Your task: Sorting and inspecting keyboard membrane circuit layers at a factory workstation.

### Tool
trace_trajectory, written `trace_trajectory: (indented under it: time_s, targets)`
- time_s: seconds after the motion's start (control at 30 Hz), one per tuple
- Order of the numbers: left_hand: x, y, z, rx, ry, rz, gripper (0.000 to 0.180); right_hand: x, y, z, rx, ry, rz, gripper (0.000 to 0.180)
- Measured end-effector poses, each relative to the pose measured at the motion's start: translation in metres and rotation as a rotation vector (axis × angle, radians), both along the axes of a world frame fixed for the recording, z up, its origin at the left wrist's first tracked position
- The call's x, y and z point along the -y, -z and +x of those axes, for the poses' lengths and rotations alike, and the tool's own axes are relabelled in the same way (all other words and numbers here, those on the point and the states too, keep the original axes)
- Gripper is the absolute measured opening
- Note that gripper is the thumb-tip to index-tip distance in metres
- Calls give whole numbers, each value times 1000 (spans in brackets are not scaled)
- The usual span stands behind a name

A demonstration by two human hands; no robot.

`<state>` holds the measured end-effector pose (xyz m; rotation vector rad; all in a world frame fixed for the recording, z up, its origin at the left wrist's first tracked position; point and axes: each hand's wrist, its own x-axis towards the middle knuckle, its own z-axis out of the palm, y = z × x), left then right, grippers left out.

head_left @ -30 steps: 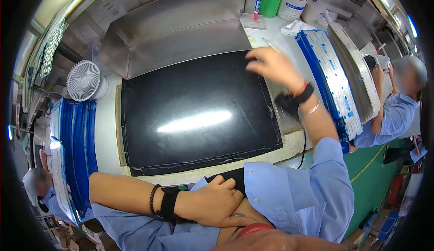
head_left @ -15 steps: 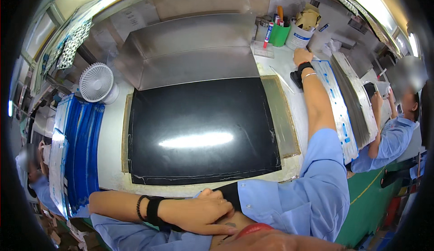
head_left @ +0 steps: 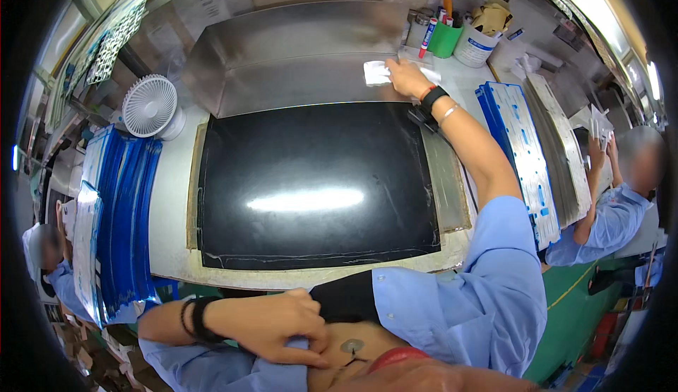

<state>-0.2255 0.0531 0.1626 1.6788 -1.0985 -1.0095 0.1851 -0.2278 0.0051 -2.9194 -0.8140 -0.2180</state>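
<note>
My right hand (head_left: 408, 80) is closed on a white cloth or tissue (head_left: 376, 73), which sticks out on both sides of the fingers. It is over the right end of the bent sheet-metal guard (head_left: 304, 74), above the far right corner of a black mat (head_left: 318, 159). Light glares off the middle of the mat, which lies flat on the bench. My left hand (head_left: 282, 325) is drawn in to my chest with curled fingers. A fold of my blue shirt (head_left: 299, 344) shows between its thumb and fingers.
A white fan (head_left: 150, 106) stands left, behind a stack of blue-edged panels (head_left: 127, 215). Silvery plates with blue marks (head_left: 522, 159) are stacked right. Back right are a green pen cup (head_left: 445, 40) and a white tub (head_left: 474, 46). Co-workers sit on both sides.
My right hand has moved left from beside the plate stack to the metal guard, and the white cloth now shows in it. My left hand has shifted slightly left and curled against the shirt.
</note>
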Motion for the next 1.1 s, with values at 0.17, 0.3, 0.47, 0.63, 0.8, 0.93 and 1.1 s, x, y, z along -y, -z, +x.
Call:
trace_trajectory:
  time_s: [0.17,0.3,0.47,0.63,0.8,0.93,1.1]
  targets:
    - [-54,-14,-32,552,-868,33,25,-37,-3,-176,-253,-294,268,16]
    - [-96,25,-52,792,-1406,-457,26,-90,-26,-310,-874,-1196,385,30]
    - [-117,46,-103,765,-2206,-362,15,-120,-65,-204,-272,-822,723,21]
    - [-146,76,-154,1392,-2250,8,50,-74,-25,5,305,-116,462,23]
    - [-136,93,-206,937,-2328,-585,57,-30,5,-25,60,-33,-70,23]
    - [-142,106,-211,694,-2287,-686,47,-50,-38,-225,-479,-465,296,25]
    - [-139,98,-139,879,-2173,-519,24,-73,-80,-291,-680,-895,410,10]
